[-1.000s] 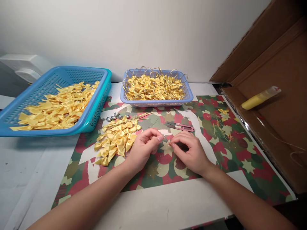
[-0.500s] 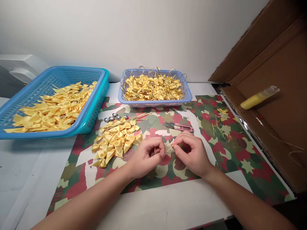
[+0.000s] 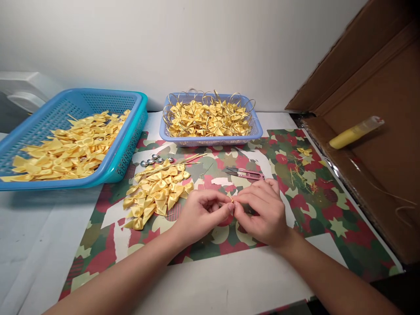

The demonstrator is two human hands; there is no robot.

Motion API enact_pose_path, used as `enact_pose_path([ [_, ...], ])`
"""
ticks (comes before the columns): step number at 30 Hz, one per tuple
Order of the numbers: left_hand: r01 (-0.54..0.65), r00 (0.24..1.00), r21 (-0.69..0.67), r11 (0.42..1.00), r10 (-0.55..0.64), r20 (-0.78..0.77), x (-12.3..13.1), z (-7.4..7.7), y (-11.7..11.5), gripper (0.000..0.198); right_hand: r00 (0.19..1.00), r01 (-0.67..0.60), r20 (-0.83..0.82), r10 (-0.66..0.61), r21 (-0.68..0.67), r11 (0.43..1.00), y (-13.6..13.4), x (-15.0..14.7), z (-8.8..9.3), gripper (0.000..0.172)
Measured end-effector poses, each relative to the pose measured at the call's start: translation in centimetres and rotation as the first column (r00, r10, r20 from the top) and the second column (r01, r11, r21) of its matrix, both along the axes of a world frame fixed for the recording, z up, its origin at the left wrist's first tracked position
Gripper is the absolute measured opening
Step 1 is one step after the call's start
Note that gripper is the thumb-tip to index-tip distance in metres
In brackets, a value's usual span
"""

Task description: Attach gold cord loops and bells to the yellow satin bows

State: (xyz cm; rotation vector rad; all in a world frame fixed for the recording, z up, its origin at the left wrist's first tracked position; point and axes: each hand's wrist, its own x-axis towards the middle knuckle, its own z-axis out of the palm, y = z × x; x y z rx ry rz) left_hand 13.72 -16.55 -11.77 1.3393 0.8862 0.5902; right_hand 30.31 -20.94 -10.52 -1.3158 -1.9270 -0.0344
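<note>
My left hand and my right hand meet fingertip to fingertip over the patterned sheet. Both are closed in a pinch on a thin yellow cord; only a tiny piece shows, and the fingers hide the rest. Left of my left hand lies a pile of yellow satin bows. Gold cords rest along the top of that pile, with several shiny silver buttons behind. Just beyond my right hand are pink-handled thread snips.
A blue basket of yellow bows stands at the left. At the back, a smaller basket holds bows with gold loops. Thread scraps lie on the right. A cardboard wall bounds that side, with a yellow tube against it.
My hands have come together, closing the small gap between their fingertips. My left fingers have straightened toward the right hand. The view has shifted slightly.
</note>
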Motion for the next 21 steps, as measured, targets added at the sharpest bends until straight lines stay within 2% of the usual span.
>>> enact_pose_path([
  [6, -0.048, 0.999, 0.029, 0.998, 0.049, -0.019, 0.10, -0.01, 0.04, 0.025, 0.999, 0.022, -0.026, -0.023, -0.025, 0.999, 0.03, -0.28, -0.18, 0.013],
  [11, -0.019, 0.999, 0.082, 0.996, 0.022, -0.042, 0.16, 0.19, 0.01, 0.026, 0.989, 0.043, -0.139, -0.054, -0.079, 0.996, 0.04, -0.58, -0.33, 0.014],
  [17, -0.002, 0.999, 0.082, 0.997, 0.005, -0.046, 0.16, 0.31, 0.06, 0.023, 0.973, 0.015, -0.226, -0.049, -0.148, 0.989, 0.05, -0.72, -0.26, 0.015],
  [21, -0.007, 0.999, 0.079, 0.997, 0.011, -0.038, 0.16, 0.24, 0.09, 0.022, 0.971, 0.011, -0.236, -0.038, -0.115, 0.993, 0.03, -0.39, 0.00, 0.010],
])
